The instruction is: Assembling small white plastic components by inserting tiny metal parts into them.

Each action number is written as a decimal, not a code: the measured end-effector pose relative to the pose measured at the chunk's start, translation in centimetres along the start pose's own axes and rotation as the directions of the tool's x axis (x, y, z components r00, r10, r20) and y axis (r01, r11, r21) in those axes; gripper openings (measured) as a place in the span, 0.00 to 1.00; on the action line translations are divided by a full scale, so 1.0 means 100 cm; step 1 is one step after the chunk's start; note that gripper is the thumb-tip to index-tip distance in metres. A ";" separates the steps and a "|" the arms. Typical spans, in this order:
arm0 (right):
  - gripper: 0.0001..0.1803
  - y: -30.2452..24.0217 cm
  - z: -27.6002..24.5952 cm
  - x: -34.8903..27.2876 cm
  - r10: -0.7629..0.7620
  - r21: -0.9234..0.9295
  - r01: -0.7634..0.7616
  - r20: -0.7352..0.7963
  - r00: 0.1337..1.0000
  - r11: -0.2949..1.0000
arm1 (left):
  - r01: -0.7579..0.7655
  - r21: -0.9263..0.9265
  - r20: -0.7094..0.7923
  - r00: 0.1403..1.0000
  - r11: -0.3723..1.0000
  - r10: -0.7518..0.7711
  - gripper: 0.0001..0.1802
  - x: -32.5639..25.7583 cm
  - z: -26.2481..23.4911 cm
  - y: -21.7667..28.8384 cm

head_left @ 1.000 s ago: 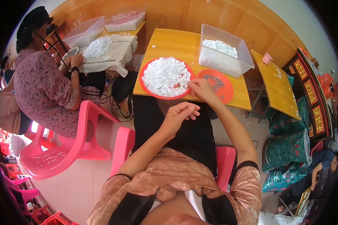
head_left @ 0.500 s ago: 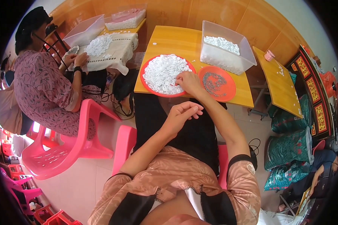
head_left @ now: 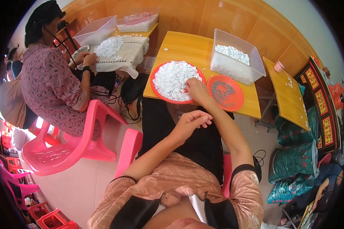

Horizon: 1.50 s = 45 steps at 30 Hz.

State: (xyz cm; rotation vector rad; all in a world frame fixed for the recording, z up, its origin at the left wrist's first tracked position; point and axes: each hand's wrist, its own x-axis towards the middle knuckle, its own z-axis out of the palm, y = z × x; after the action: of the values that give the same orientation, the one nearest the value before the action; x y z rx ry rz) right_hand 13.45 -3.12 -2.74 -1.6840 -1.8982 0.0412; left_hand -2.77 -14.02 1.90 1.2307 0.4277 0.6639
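An orange-red round plate (head_left: 155,91), heaped with small white plastic ring-shaped pieces (head_left: 174,78), lies at the front of the wooden table. My right hand (head_left: 197,91) reaches over the right side of this heap, its fingers bent down and drawn together among the white pieces; whatever sits between the fingertips is hidden. Close by on the right is an orange plate (head_left: 239,98) with small grey metal parts (head_left: 222,93). Nearer to me, my left hand (head_left: 193,124) hovers above my lap beside my right forearm. Its fingers are curled in toward the thumb, and their contents cannot be made out.
Behind the plates a clear plastic bin (head_left: 237,70) of white pieces stands on the table (head_left: 187,44). A co-worker (head_left: 59,87) sits at the left by a cloth-covered table (head_left: 128,57). A pink chair (head_left: 78,141) and green sacks (head_left: 294,164) flank me.
The whole view has shifted a little, so table and plates appear slightly lower and farther right. My right hand stays at the heap's right side, and my left hand keeps its curled pose.
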 end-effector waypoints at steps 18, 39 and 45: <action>0.08 0.001 0.007 0.001 -0.041 -0.256 0.063 0.093 0.995 0.965 | 0.023 -0.006 0.005 1.000 1.000 -0.023 0.12 0.001 0.000 -0.002; 0.08 0.006 -0.008 0.010 0.202 -0.038 -0.198 0.155 0.967 0.979 | 0.015 -0.023 0.016 1.000 1.000 -0.014 0.12 0.002 -0.002 0.002; 0.09 0.007 -0.004 0.012 0.201 -0.147 -0.176 0.171 0.965 0.973 | 0.017 -0.021 0.008 1.000 1.000 -0.016 0.12 0.002 -0.002 0.003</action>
State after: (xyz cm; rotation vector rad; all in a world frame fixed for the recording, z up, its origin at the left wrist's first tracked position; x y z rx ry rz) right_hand 14.25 -1.97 -2.21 -2.0086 -1.9011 0.1574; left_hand -2.78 -13.67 2.10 1.2080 0.4233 0.6481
